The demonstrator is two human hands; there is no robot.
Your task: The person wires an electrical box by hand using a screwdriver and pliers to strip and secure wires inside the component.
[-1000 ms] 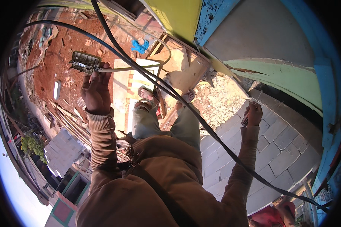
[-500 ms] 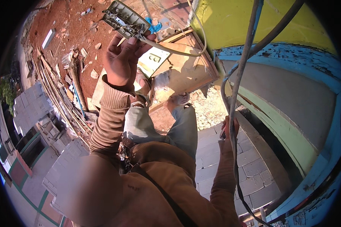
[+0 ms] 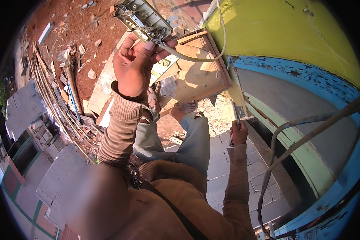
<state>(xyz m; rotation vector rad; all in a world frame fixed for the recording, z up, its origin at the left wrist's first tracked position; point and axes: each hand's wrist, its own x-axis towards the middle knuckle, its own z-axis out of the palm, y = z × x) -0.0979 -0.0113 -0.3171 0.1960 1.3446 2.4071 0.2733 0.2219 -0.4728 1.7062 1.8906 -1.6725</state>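
Raised at the far side, my left hand (image 3: 138, 60) is closed on the edge of an opened power strip (image 3: 142, 22). Its hollow side shows metal contact strips and wires. A pale cable (image 3: 200, 60) runs out of its near end and loops up to the right. Lower down on the right, my right hand (image 3: 239, 133) grips a slim tool that looks like a screwdriver (image 3: 231, 141). A thin shaft seems to point away above the fist, and part of the handle shows below. The two hands are well apart.
Dark thick cables (image 3: 284, 156) hang close by my right arm. A wooden board (image 3: 200, 78) lies past my feet, with a socket plate (image 3: 164, 66) partly behind my left hand. Grey blocks (image 3: 264, 192) form a ledge beside the blue-framed wall (image 3: 292, 70). Bamboo poles (image 3: 54, 100) lie left.
The dark cables have swung right, uncovering my right hand and its tool. My left hand and the power strip sit slightly farther right in view, over more of the socket plate.
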